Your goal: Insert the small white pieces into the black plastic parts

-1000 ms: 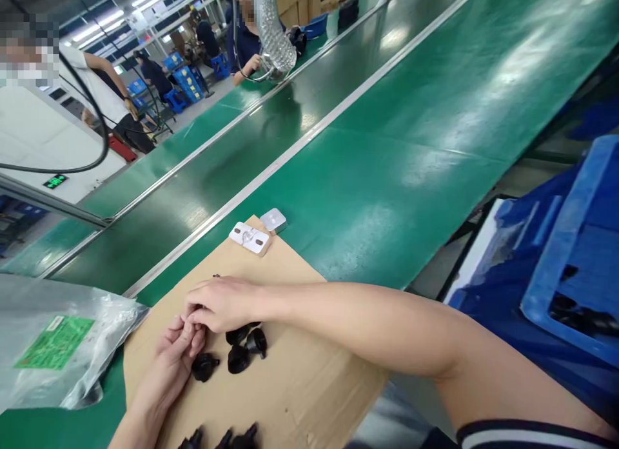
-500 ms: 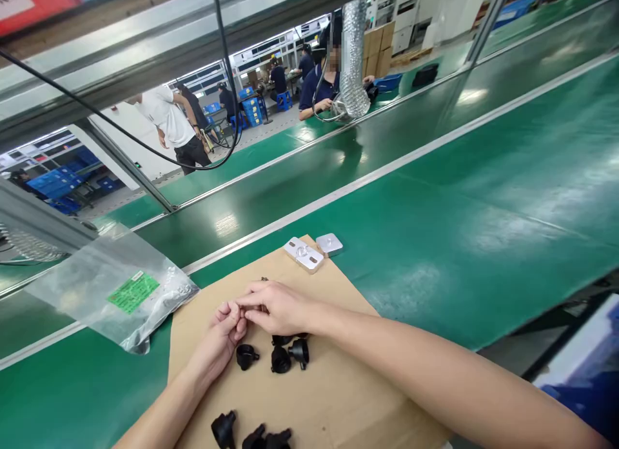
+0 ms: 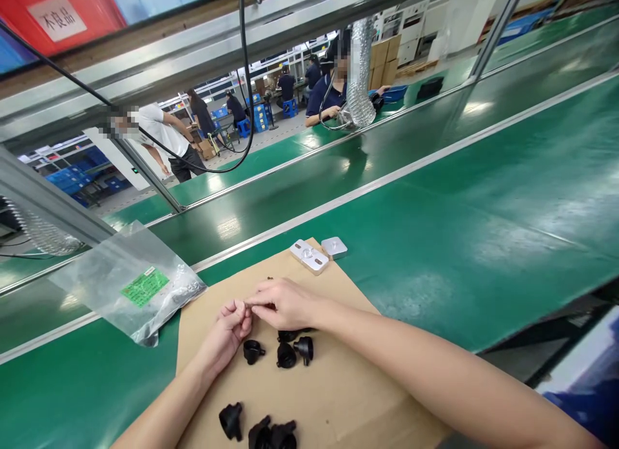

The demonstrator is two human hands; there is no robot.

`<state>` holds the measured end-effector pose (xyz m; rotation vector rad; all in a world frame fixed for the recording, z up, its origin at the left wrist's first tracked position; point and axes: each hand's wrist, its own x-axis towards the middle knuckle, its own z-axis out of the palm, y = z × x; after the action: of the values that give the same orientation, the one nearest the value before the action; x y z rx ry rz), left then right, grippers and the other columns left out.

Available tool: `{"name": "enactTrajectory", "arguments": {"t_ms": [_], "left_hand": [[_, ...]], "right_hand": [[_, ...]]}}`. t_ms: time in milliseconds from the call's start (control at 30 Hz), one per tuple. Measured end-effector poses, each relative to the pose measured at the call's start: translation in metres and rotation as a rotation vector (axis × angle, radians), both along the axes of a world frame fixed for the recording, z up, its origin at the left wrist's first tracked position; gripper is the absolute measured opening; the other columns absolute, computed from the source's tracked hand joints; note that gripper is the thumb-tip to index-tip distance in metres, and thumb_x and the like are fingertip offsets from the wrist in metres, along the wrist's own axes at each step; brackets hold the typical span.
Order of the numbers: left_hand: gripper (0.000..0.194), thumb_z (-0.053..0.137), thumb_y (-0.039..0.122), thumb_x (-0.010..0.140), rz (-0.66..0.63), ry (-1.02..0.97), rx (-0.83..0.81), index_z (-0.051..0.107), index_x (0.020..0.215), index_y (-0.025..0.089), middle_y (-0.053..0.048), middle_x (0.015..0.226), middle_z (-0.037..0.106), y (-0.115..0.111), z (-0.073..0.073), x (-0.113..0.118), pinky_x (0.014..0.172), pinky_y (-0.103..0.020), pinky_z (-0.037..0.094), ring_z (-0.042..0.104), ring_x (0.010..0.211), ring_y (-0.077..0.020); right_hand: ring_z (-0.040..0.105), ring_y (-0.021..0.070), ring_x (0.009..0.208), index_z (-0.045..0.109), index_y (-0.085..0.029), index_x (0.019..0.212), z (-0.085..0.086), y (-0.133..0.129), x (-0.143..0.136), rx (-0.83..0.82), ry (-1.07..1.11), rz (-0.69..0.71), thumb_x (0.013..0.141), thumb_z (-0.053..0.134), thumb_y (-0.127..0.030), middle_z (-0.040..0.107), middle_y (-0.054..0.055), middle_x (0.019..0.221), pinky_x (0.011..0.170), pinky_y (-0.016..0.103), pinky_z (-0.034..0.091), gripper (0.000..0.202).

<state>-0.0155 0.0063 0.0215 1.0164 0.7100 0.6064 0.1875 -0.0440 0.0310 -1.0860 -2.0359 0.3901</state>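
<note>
My left hand (image 3: 233, 328) is closed above the brown sheet (image 3: 309, 397), its thumb and finger pinched together. The fingertips of my right hand (image 3: 283, 304) meet them in a second pinch. Whatever lies between the fingertips is too small to make out. Just below my hands sit black cup-shaped parts, one (image 3: 253, 351) by my left hand and another (image 3: 286, 355) further right. More black parts (image 3: 231, 421) lie near the bottom edge. Beyond my right hand are a silver metal block (image 3: 309, 256) with slots and a smaller square block (image 3: 334, 247).
A clear plastic bag (image 3: 104, 288) with a green label and small pieces lies at the left. The green work surface (image 3: 435, 242) extends to the right. Metal framing (image 3: 145, 171), a hanging black cable (image 3: 247, 81) and a foil duct (image 3: 360, 81) stand beyond; a person (image 3: 329, 94) sits across.
The whole view has shifted slightly, so the bag, blocks and black parts appear a little further right. My hands remain together at the fingertips. The person in white at the back leans differently.
</note>
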Motion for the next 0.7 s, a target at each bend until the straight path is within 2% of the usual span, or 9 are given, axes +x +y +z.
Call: {"name": "enactTrajectory", "arguments": {"t_ms": [100,167,400,567,633,700], "left_hand": [[0.035,0.083,0.033,0.082,-0.010,0.015,0.017,0.055,0.071,0.015,0.001,0.065,0.052,-0.001,-0.002,-0.002,0.051,-0.019,0.029,0.040,0.054,-0.0076],[0.035,0.083,0.034,0.081,-0.014,0.040,0.037,0.055,0.072,0.015,0.001,0.065,0.052,-0.001,-0.002,-0.002,0.049,-0.019,0.028,0.041,0.053,-0.0075],[0.036,0.081,0.043,0.084,-0.116,0.073,0.083,0.061,0.078,0.014,0.001,0.068,0.051,0.001,0.001,-0.002,0.048,-0.020,0.022,0.035,0.052,-0.0062],[0.037,0.075,0.046,0.089,-0.200,0.090,0.093,0.059,0.079,0.015,0.001,0.071,0.049,0.006,0.004,-0.006,0.049,-0.022,0.019,0.032,0.053,-0.0070],[0.037,0.072,0.051,0.090,-0.269,0.161,0.154,0.060,0.084,0.016,0.001,0.072,0.048,0.010,0.010,-0.011,0.051,-0.023,0.019,0.033,0.055,-0.0084],[0.037,0.079,0.050,0.083,-0.374,0.268,0.315,0.063,0.092,0.017,0.001,0.076,0.048,0.013,0.020,-0.016,0.054,-0.023,0.023,0.036,0.061,-0.0108]], "right_hand": [[0.056,0.0137,0.067,0.078,-0.023,0.090,0.002,0.000,0.000,0.052,-0.095,-0.026,0.092,0.061,-0.015,0.067,0.001,0.081,0.058,0.025,0.033,0.018],[0.056,0.0136,0.066,0.077,-0.023,0.089,0.001,0.000,0.001,0.079,-0.116,-0.023,0.091,0.062,-0.016,0.067,0.001,0.081,0.057,0.025,0.031,0.017],[0.062,0.0145,0.071,0.079,-0.022,0.100,-0.005,0.003,0.000,0.013,0.018,-0.015,0.091,0.066,-0.019,0.071,0.001,0.081,0.066,0.024,0.043,0.016],[0.063,0.0140,0.071,0.079,-0.020,0.097,-0.006,0.003,0.001,-0.004,0.069,0.004,0.091,0.067,-0.018,0.073,0.002,0.083,0.064,0.023,0.045,0.014],[0.062,0.0137,0.068,0.078,-0.019,0.093,-0.005,0.004,0.003,0.003,0.096,-0.031,0.091,0.067,-0.019,0.072,0.002,0.080,0.062,0.023,0.044,0.012],[0.061,0.0136,0.066,0.077,-0.017,0.089,-0.003,0.005,0.004,0.021,0.122,-0.075,0.090,0.067,-0.018,0.071,0.002,0.076,0.061,0.024,0.044,0.011]]}}
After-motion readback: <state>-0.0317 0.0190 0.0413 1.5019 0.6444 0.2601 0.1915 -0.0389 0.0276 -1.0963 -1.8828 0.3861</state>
